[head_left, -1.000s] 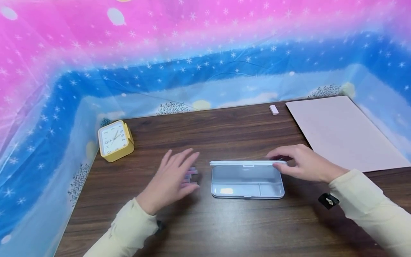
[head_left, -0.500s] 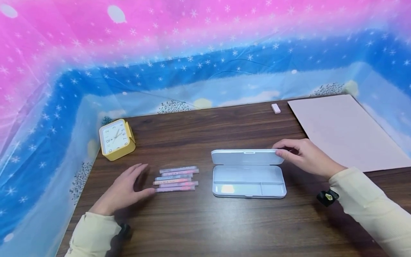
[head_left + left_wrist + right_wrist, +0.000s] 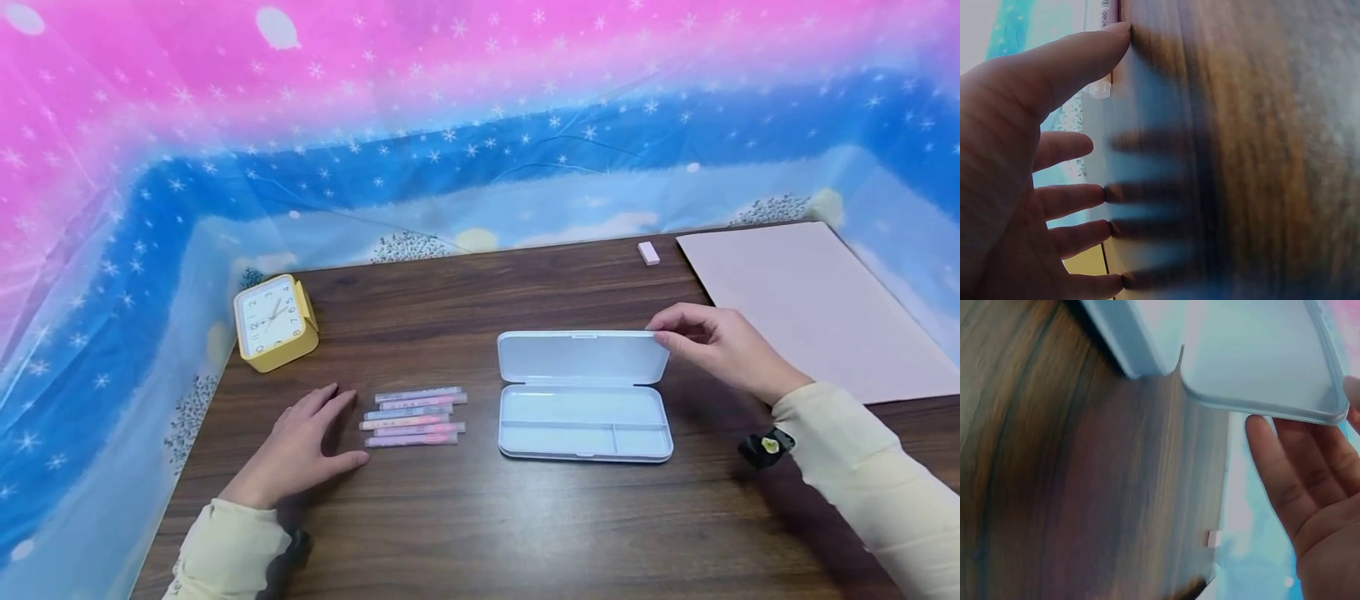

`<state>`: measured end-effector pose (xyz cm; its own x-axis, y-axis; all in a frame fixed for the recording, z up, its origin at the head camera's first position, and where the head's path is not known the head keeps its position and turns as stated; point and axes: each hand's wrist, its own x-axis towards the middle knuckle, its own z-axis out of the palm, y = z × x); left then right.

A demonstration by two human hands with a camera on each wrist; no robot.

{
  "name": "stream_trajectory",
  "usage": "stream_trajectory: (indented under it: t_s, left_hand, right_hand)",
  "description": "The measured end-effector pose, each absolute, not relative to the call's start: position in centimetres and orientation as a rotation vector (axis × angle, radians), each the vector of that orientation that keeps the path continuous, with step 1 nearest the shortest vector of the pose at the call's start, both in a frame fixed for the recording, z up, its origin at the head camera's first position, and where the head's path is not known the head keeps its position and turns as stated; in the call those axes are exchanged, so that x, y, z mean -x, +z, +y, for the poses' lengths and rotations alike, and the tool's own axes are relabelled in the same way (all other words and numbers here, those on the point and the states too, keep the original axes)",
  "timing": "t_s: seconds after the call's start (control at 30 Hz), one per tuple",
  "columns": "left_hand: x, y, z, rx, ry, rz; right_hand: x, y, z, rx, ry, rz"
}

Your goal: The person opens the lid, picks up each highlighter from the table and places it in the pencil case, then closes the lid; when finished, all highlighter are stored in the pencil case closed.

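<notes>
A white pencil case lies on the table, its bottom part divided into compartments with nothing in them. Its hinged lid stands raised at the back. My right hand pinches the lid's right upper corner between thumb and fingers; the right wrist view shows the same lid at the fingertips. Several pastel pens with clear caps lie side by side left of the case. Just left of them my left hand rests on the table, fingers spread and holding nothing, its thumb close to the pens' ends.
A yellow alarm clock stands at the back left of the wooden table. A small pale eraser lies at the back, next to a large pinkish board on the right. A patterned cloth hangs behind the table.
My right hand has swung the lid up from nearly lowered to upright. My left hand has moved left, off from over the pens, and come down on the table beside them.
</notes>
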<state>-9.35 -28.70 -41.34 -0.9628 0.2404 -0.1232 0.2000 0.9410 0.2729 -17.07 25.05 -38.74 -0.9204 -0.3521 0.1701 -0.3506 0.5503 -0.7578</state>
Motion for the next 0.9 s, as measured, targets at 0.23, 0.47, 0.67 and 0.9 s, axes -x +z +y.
stream_trajectory:
  t_s: [0.23, 0.47, 0.67, 0.9]
  left_hand:
    - [9.39, -41.35, -28.68, -0.332, 0.385, 2.936]
    - [9.31, -41.43, -28.79, -0.325, 0.395, 2.929]
    - [9.18, -41.41, -28.94, -0.305, 0.405, 2.919]
    - [9.33, -41.55, -28.87, -0.303, 0.383, 2.923]
  right_hand:
    - [16.99, -38.63, 25.01, 0.938, -1.248, 2.941]
    - [16.95, -38.50, 24.79, 1.266, -1.066, 3.068]
    - [16.73, -38.56, 24.63, 1.349, -0.927, 3.123]
    - [16.52, -38.38, 24.76, 1.386, -0.901, 3.135]
